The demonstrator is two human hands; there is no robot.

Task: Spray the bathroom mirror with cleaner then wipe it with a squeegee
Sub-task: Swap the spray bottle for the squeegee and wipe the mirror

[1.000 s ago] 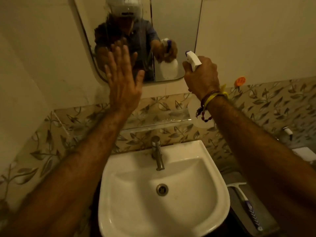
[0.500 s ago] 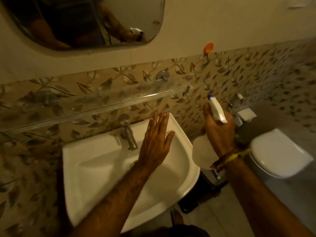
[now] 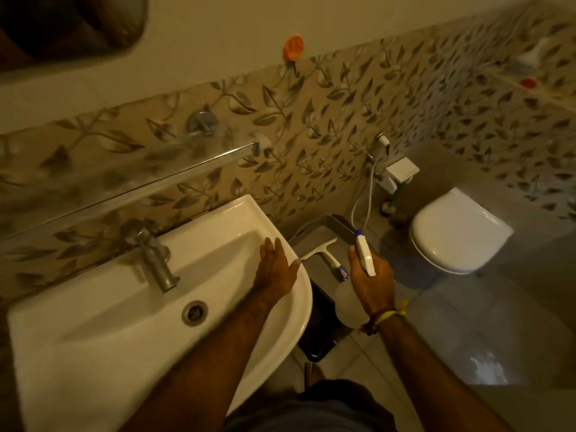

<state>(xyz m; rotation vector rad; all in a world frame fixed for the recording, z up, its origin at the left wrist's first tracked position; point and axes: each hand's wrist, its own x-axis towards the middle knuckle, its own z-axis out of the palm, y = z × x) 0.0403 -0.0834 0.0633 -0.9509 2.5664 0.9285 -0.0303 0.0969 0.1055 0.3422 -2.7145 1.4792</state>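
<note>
My right hand (image 3: 371, 280) grips a white spray bottle (image 3: 349, 305) by its neck, with the trigger head (image 3: 364, 256) sticking up past my fingers. The bottle hangs low, over a grey bin (image 3: 324, 233) right of the sink. A white squeegee (image 3: 321, 252) with a blue-tipped handle lies on the bin's lid, just left of the bottle. My left hand (image 3: 276, 269) is flat and open over the right rim of the white sink (image 3: 93, 353), holding nothing. Only the lower corner of the mirror (image 3: 62, 23) shows at top left.
A metal tap (image 3: 156, 263) stands at the sink's back. A glass shelf (image 3: 131, 182) runs along the leaf-patterned tiles above it. A white toilet (image 3: 455, 232) with its lid down sits to the right, with a hose sprayer (image 3: 383, 141) and an orange hook (image 3: 293, 48) on the wall.
My view has swung down and right, away from the mirror. My right hand has lowered the spray bottle toward the bin. My left hand has dropped from the mirror to the sink's rim.
</note>
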